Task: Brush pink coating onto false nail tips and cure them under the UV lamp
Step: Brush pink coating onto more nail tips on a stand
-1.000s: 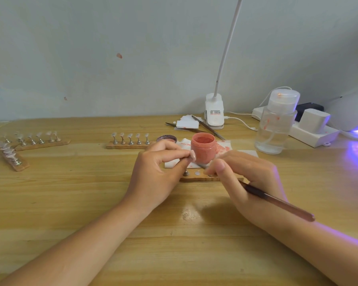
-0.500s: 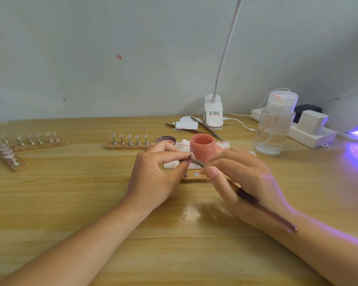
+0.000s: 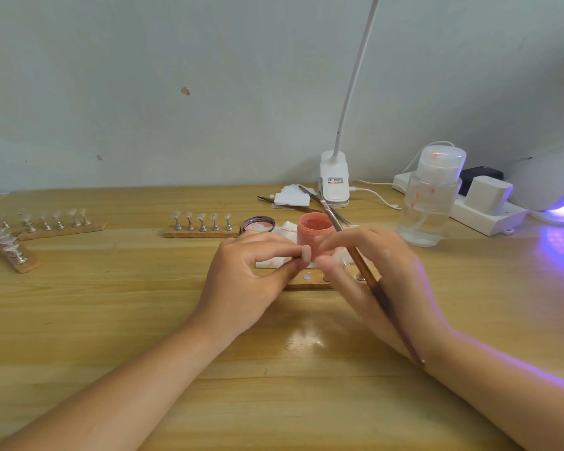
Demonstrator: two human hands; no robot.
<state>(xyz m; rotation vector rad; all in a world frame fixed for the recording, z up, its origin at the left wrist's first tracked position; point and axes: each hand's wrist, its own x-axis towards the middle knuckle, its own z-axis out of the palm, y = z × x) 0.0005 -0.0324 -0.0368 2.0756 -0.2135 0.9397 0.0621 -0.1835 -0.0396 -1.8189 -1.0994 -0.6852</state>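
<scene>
Both forearms enter from the lower corners of the frame and the hands meet at centre, low over the worktop (image 3: 111, 320).
The left hand (image 3: 251, 281), left of centre, has thumb and forefinger curled together in a pinch around a small pale nail tip (image 3: 306, 254), the other fingers folded beneath. The right hand (image 3: 378, 275), blurred, sits just right of it, its fingertips close to the left hand's pinch; its fingers are curled round a brush (image 3: 365, 275) that slants from the upper centre down along the wrist. Violet light falls on the right forearm.
</scene>
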